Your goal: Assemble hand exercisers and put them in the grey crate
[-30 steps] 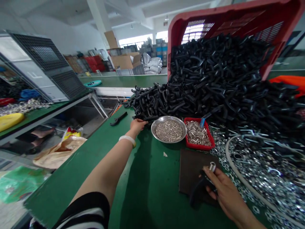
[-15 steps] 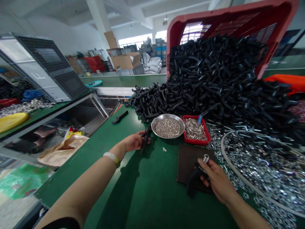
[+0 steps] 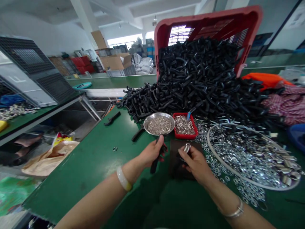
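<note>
My left hand (image 3: 152, 153) is shut on a black plastic handle (image 3: 155, 163), whose end sticks out below my fingers. My right hand (image 3: 194, 164) pinches a small steel coil spring (image 3: 187, 148) just beside it, above a dark brown mat (image 3: 183, 162). Any part under the spring is hidden by my fingers. A steel bowl of small silver parts (image 3: 159, 124) sits just beyond my left hand, next to a red tray of metal pins (image 3: 185, 126). Another black handle (image 3: 137, 133) lies on the green bench top (image 3: 95, 159).
A huge heap of black handles (image 3: 190, 82) spills from a tipped red crate (image 3: 205, 31). A round-rimmed tray of steel washers (image 3: 252, 156) lies at right, with washers scattered around it. A black handle (image 3: 111, 118) and a small ring (image 3: 115, 149) lie at left.
My left hand has moved right, next to my right hand. A black handle now lies beside the bowl. The black piece in my right hand no longer shows. The view has shifted left.
</note>
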{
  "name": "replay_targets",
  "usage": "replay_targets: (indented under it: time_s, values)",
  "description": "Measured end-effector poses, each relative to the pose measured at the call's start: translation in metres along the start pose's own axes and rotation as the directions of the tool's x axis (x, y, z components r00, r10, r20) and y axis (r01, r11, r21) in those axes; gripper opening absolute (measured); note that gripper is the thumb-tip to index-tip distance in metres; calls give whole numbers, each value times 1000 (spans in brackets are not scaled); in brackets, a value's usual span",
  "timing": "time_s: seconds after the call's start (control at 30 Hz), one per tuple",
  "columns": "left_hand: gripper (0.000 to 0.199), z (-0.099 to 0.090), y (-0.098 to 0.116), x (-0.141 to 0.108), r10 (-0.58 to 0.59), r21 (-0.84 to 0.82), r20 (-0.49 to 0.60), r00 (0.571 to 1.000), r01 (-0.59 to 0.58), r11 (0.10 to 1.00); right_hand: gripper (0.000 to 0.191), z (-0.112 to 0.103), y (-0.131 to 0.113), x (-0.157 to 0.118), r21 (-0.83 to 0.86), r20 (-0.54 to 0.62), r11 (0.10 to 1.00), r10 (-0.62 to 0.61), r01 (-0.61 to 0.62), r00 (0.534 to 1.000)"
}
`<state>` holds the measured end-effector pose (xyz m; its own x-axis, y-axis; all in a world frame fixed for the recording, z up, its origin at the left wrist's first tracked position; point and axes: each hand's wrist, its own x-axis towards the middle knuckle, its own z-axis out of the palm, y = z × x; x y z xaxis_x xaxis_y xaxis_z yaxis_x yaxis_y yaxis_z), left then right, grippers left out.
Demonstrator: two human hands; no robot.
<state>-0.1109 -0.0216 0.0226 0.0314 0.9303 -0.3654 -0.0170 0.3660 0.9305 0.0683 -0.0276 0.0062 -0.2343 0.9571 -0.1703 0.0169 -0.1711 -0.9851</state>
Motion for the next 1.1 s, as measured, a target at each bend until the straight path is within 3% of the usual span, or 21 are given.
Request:
replay_targets:
  time_s: [0.1,0.17,0.3,0.4,0.53,0.6,0.67,0.73,0.83,1.1]
  values:
    - [58,35,-4,-11,19,-11,0,1000,-19,1000,31,3,-7,0,-114,6,982,-154,154,988]
    - [59,47,-7,-13,58,-7,-38,998,-58,998,28,-1,-9,0,-236,-7,946,-232,224,973]
    - [60,54,-10,-11,152,84,-67,986,-146,986,23,-12,-15,-4,-439,4,843,-344,311,939]
    - [56,56,-12,-8,299,227,-82,951,-275,934,21,-14,-19,-7,-542,87,762,-367,353,926]
    - [53,61,-15,-8,417,355,-81,905,-365,861,22,-14,-16,-9,-576,52,744,-381,340,923]
    - [53,64,-18,-9,413,341,-50,909,-373,863,23,-16,-12,-10,-600,35,730,-387,329,921]
    - [57,65,-22,-10,365,303,5,931,-349,887,25,-19,-10,-10,-647,102,684,-360,337,927]
    - [64,65,-26,-9,258,282,51,965,-262,923,28,-23,-9,-11,-685,172,645,-309,339,935]
    - [67,65,-28,-6,140,275,55,989,-150,950,31,-27,-8,-11,-736,184,614,-223,285,957]
    - [61,70,-25,-7,127,283,82,989,-145,948,27,-28,-16,-19,-819,237,499,-156,284,959]
